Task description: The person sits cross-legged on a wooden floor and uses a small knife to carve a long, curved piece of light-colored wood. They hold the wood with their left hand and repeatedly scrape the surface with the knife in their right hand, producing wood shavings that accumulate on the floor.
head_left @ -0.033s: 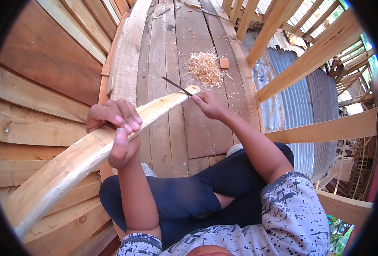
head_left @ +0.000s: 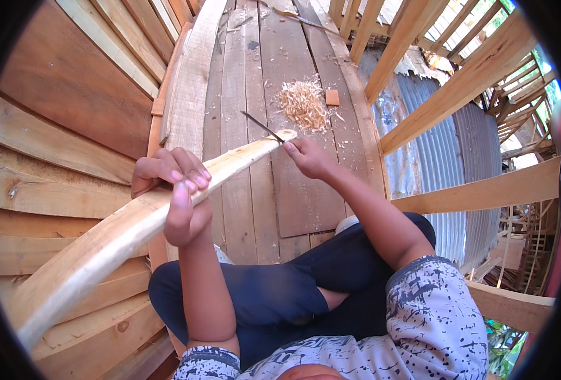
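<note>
Shavings (head_left: 302,104) lie heaped on the plank floor (head_left: 293,190) just beyond the far tip of a long pale peeled stick (head_left: 141,225). The left hand (head_left: 173,190) wraps its fingers tightly round the stick's middle, seemingly to steady it. The right hand (head_left: 306,157), at the tip, pinches a thin dark blade (head_left: 261,126) laid against the wood, angled as if for shaving. A small wooden block (head_left: 332,97) sits beside the shavings.

The left hand (head_left: 176,190) sits at about 9 o'clock from picture centre, fingers curled over and thumb pointing down, clamped in a grip. Its forearm rises from 6 o'clock, nearly vertical. The right hand (head_left: 307,157) lies toward 12 o'clock, fingers pinched closed, its forearm running back to 4 o'clock with the elbow bent.
</note>
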`<state>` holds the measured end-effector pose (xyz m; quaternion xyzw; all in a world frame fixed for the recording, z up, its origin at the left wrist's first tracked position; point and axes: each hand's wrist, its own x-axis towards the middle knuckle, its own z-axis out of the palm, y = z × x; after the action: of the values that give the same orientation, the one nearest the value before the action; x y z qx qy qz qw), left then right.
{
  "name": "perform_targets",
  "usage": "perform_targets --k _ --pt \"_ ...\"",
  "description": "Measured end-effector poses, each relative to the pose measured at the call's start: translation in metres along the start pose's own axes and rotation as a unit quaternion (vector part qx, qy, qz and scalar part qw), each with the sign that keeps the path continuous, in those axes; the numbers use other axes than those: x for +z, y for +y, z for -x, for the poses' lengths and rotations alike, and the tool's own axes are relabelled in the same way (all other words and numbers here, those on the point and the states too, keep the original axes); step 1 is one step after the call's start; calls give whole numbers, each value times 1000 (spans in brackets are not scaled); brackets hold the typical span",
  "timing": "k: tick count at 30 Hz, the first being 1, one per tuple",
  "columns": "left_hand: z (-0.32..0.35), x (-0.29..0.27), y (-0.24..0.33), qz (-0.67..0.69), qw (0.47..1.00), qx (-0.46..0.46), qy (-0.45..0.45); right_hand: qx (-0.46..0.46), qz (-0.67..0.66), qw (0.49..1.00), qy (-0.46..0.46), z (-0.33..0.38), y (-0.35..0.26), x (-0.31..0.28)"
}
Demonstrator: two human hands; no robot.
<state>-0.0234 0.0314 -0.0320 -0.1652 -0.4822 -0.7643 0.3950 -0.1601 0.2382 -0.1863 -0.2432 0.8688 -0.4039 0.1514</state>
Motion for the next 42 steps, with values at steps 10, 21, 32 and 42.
perform_targets --k 10,21,32,42 --pt "5 11 -10 -57 995 39 77 131 108 981 94 3 30 4" --pt "5 4 -10 25 997 61 40 114 47 992 6 13 -16 0" --pt "-32 32 -31 -19 998 44 40 87 27 996 25 16 -41 7" --pt "-84 80 -64 -106 992 16 73 85 -124 979 138 17 -60 -10"
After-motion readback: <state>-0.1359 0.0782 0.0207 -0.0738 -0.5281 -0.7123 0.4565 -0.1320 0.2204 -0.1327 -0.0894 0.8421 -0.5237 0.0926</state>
